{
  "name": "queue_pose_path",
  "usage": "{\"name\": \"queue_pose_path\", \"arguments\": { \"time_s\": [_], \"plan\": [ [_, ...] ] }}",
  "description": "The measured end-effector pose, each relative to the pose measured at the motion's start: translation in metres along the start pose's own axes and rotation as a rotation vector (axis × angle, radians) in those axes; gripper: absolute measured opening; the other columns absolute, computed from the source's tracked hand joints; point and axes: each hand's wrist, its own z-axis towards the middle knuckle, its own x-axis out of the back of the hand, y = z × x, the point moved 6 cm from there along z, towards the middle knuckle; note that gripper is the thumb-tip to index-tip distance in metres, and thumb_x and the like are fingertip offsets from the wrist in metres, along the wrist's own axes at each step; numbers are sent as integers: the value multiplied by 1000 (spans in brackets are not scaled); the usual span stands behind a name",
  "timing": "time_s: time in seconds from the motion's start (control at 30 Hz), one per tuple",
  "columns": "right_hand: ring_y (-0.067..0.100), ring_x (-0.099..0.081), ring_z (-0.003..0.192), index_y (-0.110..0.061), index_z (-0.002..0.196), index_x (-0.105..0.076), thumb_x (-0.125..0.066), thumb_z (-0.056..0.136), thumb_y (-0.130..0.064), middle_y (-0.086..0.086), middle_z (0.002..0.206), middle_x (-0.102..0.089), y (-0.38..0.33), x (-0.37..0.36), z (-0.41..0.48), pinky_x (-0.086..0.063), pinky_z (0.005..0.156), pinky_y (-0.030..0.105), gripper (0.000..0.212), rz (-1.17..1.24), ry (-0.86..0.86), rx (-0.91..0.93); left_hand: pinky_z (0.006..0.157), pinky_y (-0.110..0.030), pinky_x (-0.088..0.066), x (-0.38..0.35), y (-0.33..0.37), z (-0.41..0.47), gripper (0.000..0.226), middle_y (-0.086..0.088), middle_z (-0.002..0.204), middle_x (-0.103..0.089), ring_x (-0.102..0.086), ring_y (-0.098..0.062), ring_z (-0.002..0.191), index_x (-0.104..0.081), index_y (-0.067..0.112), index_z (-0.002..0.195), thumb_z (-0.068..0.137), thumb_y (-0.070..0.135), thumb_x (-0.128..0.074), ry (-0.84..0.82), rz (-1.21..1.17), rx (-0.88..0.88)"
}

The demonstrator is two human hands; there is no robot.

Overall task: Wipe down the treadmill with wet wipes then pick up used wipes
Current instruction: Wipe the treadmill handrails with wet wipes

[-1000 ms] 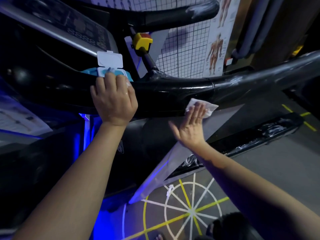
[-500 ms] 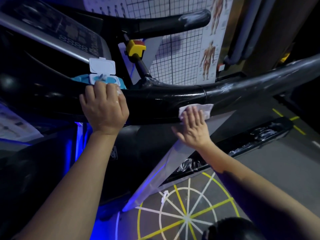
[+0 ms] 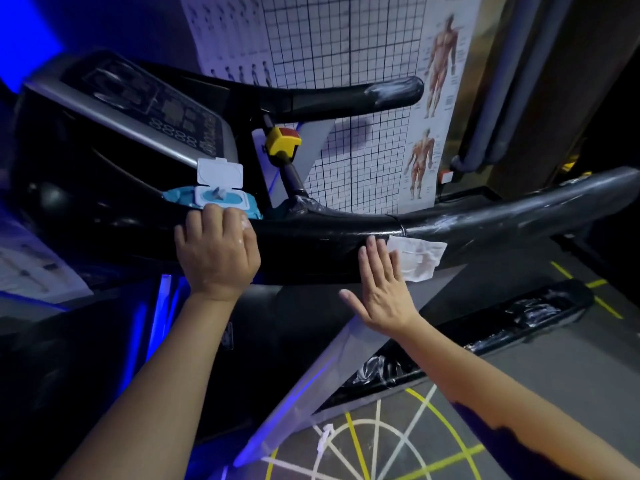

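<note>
The left hand (image 3: 216, 252) curls over the near handrail (image 3: 311, 244). The wipes pack (image 3: 221, 199) sits just beyond its fingertips, with the console (image 3: 138, 109) behind that. Further right along the same rail the right hand (image 3: 382, 289) lies flat, the wipe (image 3: 419, 258) at its fingertips, seemingly partly under them. The stop button (image 3: 282, 142) stands beyond, between both hands.

The treadmill handrail (image 3: 311, 233) looks glossy black plastic, scuffed whitish toward three o'clock, the wipe (image 3: 420, 258) thin, wet, crinkled cloth.
</note>
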Motion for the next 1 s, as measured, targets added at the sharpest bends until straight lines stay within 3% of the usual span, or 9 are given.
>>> {"name": "queue_pose_path", "arguments": {
  "time_s": [0.17,0.27,0.37,0.5,0.63,0.73,0.8,0.9,1.0],
  "plan": [
    [26,-1,157,-11,161,-2,-54,94,-27,16,165,-5,18,26,-8,-5,127,43,86,230,-27,79,65,-46,-27,-1,-1,-1,16,-20,89,-55,-37,-33,81,-53,7,92,100,21,-48,3,-17,-9],
    [34,-22,152,-7,153,-23,-62,91,-18,23,154,-26,27,54,-13,-26,122,48,74,201,128,82,65,-46,-27,-3,0,-2,16,-20,90,-54,-38,-34,81,-53,7,94,99,22,-49,-3,2,12],
    [32,-46,124,-8,128,-46,-73,86,-36,14,131,-43,44,70,-20,-38,106,40,58,53,248,-93,65,-46,-27,-3,1,-2,16,-21,91,-55,-40,-34,81,-53,6,95,99,21,-48,-10,19,25],
    [35,-57,87,-10,106,-52,-70,81,-54,13,102,-56,65,57,-14,-48,75,42,54,82,-15,-300,66,-45,-28,-1,1,0,15,-21,92,-56,-43,-35,81,-53,5,94,97,19,-50,-27,6,54],
    [32,-59,72,-8,92,-61,-73,88,-34,6,87,-57,64,58,-5,-50,55,37,29,176,-121,-258,66,-45,-29,1,4,1,13,-21,93,-56,-46,-36,80,-52,5,92,93,18,-55,-64,12,95],
    [30,-58,73,-7,92,-60,-53,97,-32,3,87,-55,62,60,-5,-44,53,33,26,189,-173,-243,66,-46,-29,2,4,1,14,-20,93,-55,-44,-35,81,-52,5,92,92,19,-55,-61,13,97],
    [24,-56,75,-11,92,-54,-58,99,-22,-3,86,-51,61,62,-6,-40,58,33,14,317,-190,-362,66,-45,-28,2,4,1,14,-20,93,-55,-43,-35,81,-52,5,91,93,19,-54,-53,10,98],
    [10,-48,67,-16,91,-45,-54,100,-31,-3,78,-49,53,79,0,-38,62,23,19,550,28,-620,66,-45,-27,1,5,1,13,-20,93,-55,-44,-35,81,-51,6,92,92,18,-55,-51,9,102],
    [5,-48,63,-20,90,-45,-53,100,-38,-7,76,-49,29,88,22,-39,59,24,22,567,125,-649,67,-45,-28,0,5,0,13,-19,93,-55,-42,-34,82,-54,6,92,91,18,-58,-51,21,111]
  ]
}}
